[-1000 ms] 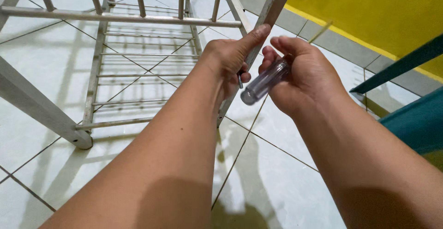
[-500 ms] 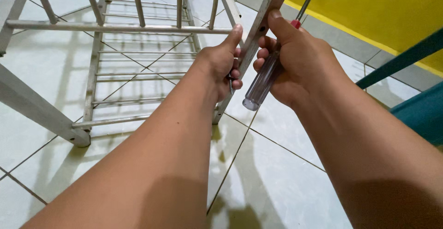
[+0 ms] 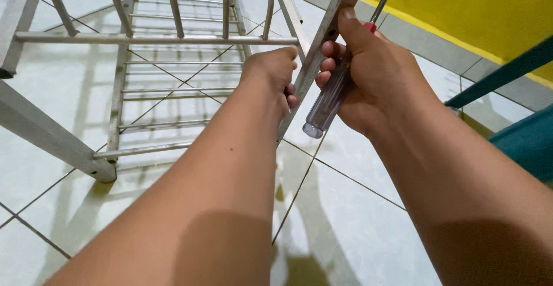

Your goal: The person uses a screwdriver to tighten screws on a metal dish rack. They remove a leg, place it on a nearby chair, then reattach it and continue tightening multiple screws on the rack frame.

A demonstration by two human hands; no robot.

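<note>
My right hand [image 3: 374, 70] grips a screwdriver [image 3: 327, 104] with a clear plastic handle, its metal shaft running up past the top edge; the thumb presses on a slanted grey metal leg [image 3: 322, 38] of a rack. My left hand [image 3: 275, 70] is closed on that same leg just below and to the left, its fingers curled behind it. The leg belongs to a grey metal rack [image 3: 173, 38] with several thin rungs that stands on the tiled floor.
White floor tiles [image 3: 345, 217] with dark joints lie under the rack. A yellow wall [image 3: 472, 4] with a grey skirting runs along the top right. A teal piece of furniture [image 3: 527, 136] stands at the right edge. Another rack leg [image 3: 52, 136] slants across the left.
Both hands have risen along the slanted leg. The screwdriver has turned from lying across my right palm to pointing up along the leg, and my thumb now rests on the metal.
</note>
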